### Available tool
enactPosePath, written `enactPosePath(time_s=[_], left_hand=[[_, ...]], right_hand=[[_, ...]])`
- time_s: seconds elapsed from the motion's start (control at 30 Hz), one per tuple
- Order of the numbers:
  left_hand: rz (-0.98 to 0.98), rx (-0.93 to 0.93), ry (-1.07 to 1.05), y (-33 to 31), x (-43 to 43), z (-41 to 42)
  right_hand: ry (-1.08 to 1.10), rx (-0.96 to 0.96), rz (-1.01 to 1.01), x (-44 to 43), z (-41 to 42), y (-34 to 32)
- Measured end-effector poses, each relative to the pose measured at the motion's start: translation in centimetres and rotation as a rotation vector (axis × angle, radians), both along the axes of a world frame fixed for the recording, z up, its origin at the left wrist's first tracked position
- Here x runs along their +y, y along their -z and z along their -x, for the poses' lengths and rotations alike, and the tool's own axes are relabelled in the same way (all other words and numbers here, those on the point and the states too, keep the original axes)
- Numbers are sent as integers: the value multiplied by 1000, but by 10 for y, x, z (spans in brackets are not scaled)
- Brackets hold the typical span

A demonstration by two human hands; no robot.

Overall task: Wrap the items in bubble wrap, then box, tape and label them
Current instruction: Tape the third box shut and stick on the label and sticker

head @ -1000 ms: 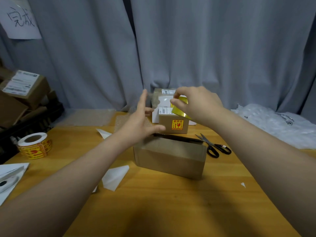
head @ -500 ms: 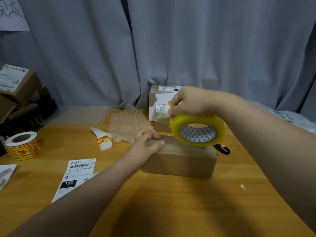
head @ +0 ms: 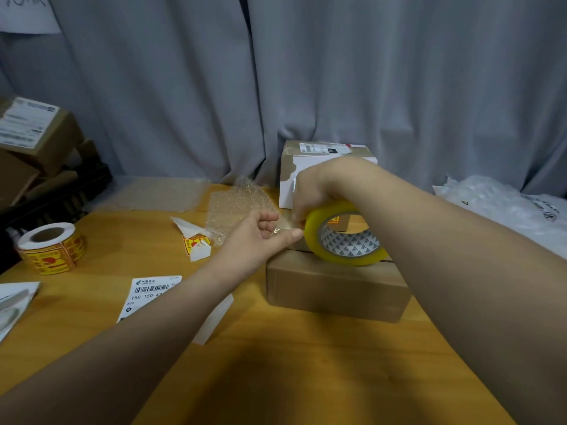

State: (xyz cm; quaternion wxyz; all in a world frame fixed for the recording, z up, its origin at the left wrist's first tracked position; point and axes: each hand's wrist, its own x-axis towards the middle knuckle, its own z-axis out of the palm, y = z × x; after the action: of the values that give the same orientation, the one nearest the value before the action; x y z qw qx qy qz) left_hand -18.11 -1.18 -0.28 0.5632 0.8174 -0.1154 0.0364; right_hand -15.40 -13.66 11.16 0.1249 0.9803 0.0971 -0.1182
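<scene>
Grey curtains [head: 306, 72] are hung behind the wooden counter [head: 306, 348], where a closed cardboard box [head: 334, 286] is set. A yellow tape roll [head: 313, 240] is held on edge atop it by the right hand [head: 316, 188], curled over the roll; its loose end is pinched by the left hand [head: 260, 237]. Bubble wrap [head: 233, 207] and a shipping label [head: 150, 289] are laid leftward.

Right hand [head: 310, 191] grips tape roll [head: 313, 233]; left hand [head: 256, 242] pinches its end.
</scene>
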Motion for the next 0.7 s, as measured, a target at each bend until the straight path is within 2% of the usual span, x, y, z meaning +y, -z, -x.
enactPosePath(time_s=[0.1, 0.27, 0.37, 0.47, 0.57, 0.7], left_hand=[[61, -10, -107, 3, 5, -3], [232, 120, -153, 7, 16, -5], [281, 226, -104, 5, 15, -3], [370, 254, -92, 2, 13, -2], [407, 250, -83, 0, 16, -2], [447, 358, -58, -4, 17, -1]], right_hand=[[6, 28, 25, 5, 0, 1], [-18, 59, 99, 17, 5, 2], [-52, 55, 139, 23, 7, 3], [-23, 22, 127, 27, 2, 6], [-12, -62, 99, 28, 3, 7], [-102, -339, 34, 29, 9, 9]])
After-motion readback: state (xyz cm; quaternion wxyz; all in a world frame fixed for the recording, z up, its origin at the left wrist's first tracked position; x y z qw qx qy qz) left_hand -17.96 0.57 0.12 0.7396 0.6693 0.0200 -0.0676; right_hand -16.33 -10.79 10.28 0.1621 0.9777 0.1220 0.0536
